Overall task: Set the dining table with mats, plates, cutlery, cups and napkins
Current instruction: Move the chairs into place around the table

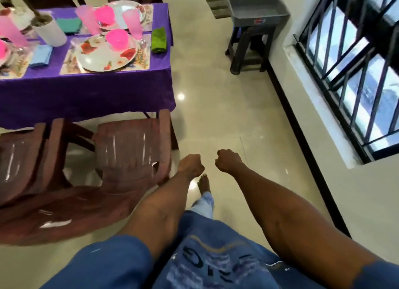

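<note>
The dining table (pixel 90 90) wears a purple cloth at the upper left. On it lie floral mats (pixel 69 66), a flowered plate (pixel 103 60) carrying a pink bowl (pixel 117 39), tall pink cups (pixel 132 23), a spoon (pixel 142 43), a green napkin (pixel 158 39), a blue napkin (pixel 41 55) and a teal napkin (pixel 69 24). A second plate (pixel 129 9) sits at the far side. My left hand (pixel 191 164) and my right hand (pixel 228 160) are fists held side by side over the floor, well away from the table, with nothing in them.
Two brown plastic chairs (pixel 129 146) stand at the table's near side. A white vase (pixel 50 33) is on the table. A grey tray rests on a dark stool (pixel 250 29) by the wall. A barred window (pixel 356 62) is on the right. My bare foot (pixel 204 182) is on the tiled floor.
</note>
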